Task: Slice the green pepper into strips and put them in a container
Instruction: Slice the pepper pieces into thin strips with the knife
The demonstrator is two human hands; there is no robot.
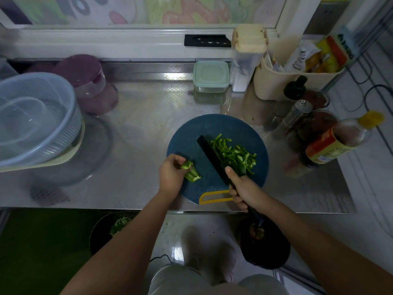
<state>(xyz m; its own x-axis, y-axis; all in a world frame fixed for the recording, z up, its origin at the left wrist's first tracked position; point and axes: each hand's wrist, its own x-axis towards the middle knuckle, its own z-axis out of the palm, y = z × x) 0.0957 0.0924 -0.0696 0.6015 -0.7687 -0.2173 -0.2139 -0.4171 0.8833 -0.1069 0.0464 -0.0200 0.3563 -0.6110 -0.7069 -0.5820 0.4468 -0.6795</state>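
Now left-hand fingers point(180, 161) pinch the pepper piece point(191, 172); right-hand fingers point(230, 173) clasp the knife point(212, 158).

No legible text or labels.

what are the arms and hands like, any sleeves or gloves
Left hand and right hand are bare: no gloves, no visible rings, watch or bracelets. Left arm and right arm are uncovered up to the frame edge: no sleeves show.

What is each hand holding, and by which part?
Left hand pinches the pepper piece at its end; right hand grips the knife by its handle.
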